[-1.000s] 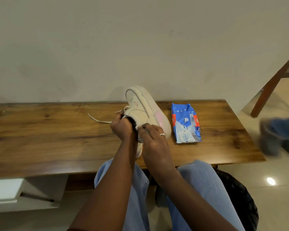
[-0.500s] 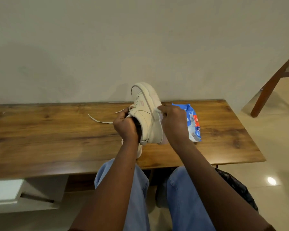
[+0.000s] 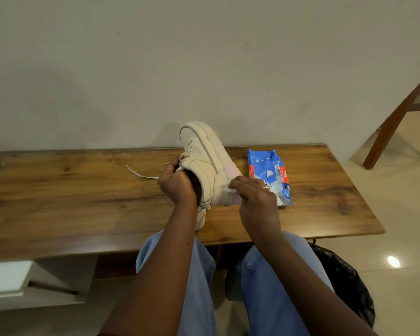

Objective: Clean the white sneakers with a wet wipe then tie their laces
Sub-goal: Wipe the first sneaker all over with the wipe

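Pinching a small white wipe (image 3: 228, 189) between curled fingertips, the right hand (image 3: 255, 200) presses it against the sneaker (image 3: 209, 163) low on its outer side, near the heel where the sole shows a pinkish tint. The left hand (image 3: 177, 187) grips that sneaker at the collar, its fingers curled into the dark opening, and holds it raised over the table (image 3: 58, 195) with the toe tilted up and away toward the wall and the sole turned to the right. One loose lace (image 3: 143, 175) trails from the shoe onto the wood at the left. Under the left wrist a second sneaker (image 3: 201, 219) lies at the table's near edge, mostly hidden. A blue pack (image 3: 267, 170) sits just beside the right hand, on the far side of it. This looks like the wiping step, with the tying not yet begun. The next move likely calls for drawing the wipe along the sole edge under firm pressure while the left hand braces or turns the shoe to bring up uncleaned parts.
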